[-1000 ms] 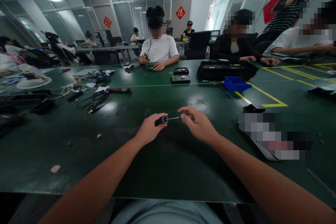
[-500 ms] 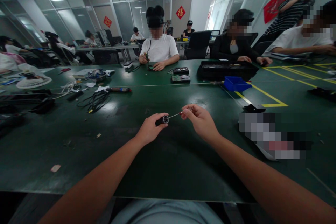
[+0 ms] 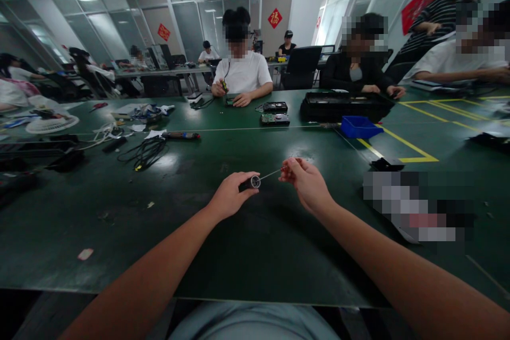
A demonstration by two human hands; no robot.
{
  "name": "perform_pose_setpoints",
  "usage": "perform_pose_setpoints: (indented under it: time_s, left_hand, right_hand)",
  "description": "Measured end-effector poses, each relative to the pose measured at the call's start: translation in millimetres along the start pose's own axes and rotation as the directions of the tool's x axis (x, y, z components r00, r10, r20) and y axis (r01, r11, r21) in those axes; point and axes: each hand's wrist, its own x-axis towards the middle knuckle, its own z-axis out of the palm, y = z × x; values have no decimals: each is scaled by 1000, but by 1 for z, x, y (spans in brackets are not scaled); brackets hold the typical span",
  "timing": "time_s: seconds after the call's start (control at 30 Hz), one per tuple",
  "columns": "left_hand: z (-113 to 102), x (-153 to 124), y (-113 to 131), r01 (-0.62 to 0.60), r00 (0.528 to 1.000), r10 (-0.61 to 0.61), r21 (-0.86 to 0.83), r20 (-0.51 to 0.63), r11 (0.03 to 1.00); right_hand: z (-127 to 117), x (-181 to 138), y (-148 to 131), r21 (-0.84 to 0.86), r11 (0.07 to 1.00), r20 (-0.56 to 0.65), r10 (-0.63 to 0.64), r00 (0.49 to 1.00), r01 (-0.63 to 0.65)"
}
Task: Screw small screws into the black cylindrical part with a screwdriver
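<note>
My left hand [image 3: 228, 196] is closed around a short black cylinder [image 3: 246, 184], possibly a flashlight body, holding it above the green table. Its round open end, rimmed in silver, faces right and towards me. In my right hand [image 3: 309, 185] is a thin screwdriver [image 3: 270, 174], gripped by its reddish handle between thumb and fingers. The metal shaft slants down to the left, with its tip at the cylinder's open end. How deep the tip goes inside I cannot tell. Most of the handle is hidden by my fingers.
A dark green table [image 3: 191, 260] spreads around my hands. Coiled black cable [image 3: 145, 154] and a brown-handled tool [image 3: 181, 136] lie left. Ahead are circuit-board devices [image 3: 274, 118], a blue bin [image 3: 360, 127] and a long black housing [image 3: 342, 105]. A blurred pale object [image 3: 398, 207] lies right. Co-workers sit opposite.
Both hands have shifted slightly right together with the cylinder and screwdriver. My right fingers have changed their position around the screwdriver handle.
</note>
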Motion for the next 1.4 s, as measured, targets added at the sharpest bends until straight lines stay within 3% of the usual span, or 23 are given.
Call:
perform_pose_setpoints:
  time_s: [0.3,0.43,0.53,0.67,1.07,1.23,1.4]
  left_hand:
    - [-1,-1,2,5,1000,-5,-6,-9,1000]
    - [-2,-1,2,27,999,-28,-13,-25,1000]
    - [-2,-1,1,35,999,-36,-14,-26,999]
    - [-1,-1,-2,34,999,-34,-10,-28,999]
    - [-1,0,-8,40,995,-46,-65,-87,997]
    - [-3,0,-8,66,994,-71,-68,-79,996]
    - [-2,-1,-7,53,997,-56,-49,-60,997]
  right_hand:
    - [-2,-6,-8,-307,931,113,-171,979,198]
    - [-4,-12,-17,-581,767,119,-250,961,271]
    - [-4,-15,-19,-681,664,131,-305,943,309]
    - [-4,-15,-19,-705,613,184,-328,926,357]
    - [-11,-11,-17,-577,677,447,-206,870,457]
    - [-9,-13,-20,-611,671,440,-153,885,420]
    - [-6,-11,-21,-678,664,333,-104,937,315]
